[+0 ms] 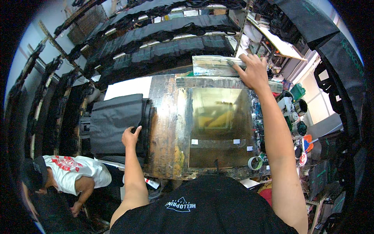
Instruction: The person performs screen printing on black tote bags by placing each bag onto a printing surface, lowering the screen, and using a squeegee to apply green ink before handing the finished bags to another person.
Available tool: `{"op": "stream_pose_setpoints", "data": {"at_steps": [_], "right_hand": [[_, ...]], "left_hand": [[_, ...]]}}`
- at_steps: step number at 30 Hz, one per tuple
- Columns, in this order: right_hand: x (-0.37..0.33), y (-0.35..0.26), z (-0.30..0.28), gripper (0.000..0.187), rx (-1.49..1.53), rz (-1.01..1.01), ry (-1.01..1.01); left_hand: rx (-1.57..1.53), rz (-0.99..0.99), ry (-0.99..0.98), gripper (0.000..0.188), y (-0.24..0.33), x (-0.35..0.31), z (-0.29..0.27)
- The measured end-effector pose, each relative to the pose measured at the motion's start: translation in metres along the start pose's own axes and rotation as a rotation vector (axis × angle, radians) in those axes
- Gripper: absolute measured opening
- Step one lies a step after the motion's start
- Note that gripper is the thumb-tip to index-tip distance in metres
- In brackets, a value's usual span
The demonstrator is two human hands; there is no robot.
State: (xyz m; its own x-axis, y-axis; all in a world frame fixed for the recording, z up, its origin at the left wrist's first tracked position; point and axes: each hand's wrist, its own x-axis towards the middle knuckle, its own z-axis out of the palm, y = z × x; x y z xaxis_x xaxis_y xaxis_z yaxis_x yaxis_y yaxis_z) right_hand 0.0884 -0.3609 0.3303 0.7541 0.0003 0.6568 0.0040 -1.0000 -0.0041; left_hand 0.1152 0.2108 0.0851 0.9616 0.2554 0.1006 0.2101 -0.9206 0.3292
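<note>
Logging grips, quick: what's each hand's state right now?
Left hand: at the edge of the black stack; grip can't be told.
Right hand: closed on the pale, paint-stained panel.

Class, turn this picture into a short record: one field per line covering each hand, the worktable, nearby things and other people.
Left hand: at the right edge of a stack of black sheets; grip unclear
Right hand: on an ink-stained bar, thumb across its face
Worktable: worn, brownish; stack on its left
Centre-right: glossy yellowish panel with small white patches
Near right: roll of tape
Background: racks of black items
Other people: one person in a white sleeveless top, bending, lower left
</note>
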Motion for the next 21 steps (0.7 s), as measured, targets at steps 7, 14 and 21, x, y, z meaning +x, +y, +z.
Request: {"op": "stream_pose_setpoints", "data": {"at_steps": [7,14,21], "right_hand": [[0.0,0.003,0.001,0.043,-0.016,-0.017,-0.005],[0.001,-0.003,-0.006,0.043,-0.049,0.023,-0.09],[-0.001,0.007,0.004,0.045,-0.049,-0.01,-0.041]], "left_hand": [[0.024,0.14,0.013,0.037,-0.004,0.009,0.007],[0.14,0.237,0.189,0.026,-0.002,0.018,0.009],[0.037,0.077,0.119,0.03,0.011,0.017,0.002]]}}
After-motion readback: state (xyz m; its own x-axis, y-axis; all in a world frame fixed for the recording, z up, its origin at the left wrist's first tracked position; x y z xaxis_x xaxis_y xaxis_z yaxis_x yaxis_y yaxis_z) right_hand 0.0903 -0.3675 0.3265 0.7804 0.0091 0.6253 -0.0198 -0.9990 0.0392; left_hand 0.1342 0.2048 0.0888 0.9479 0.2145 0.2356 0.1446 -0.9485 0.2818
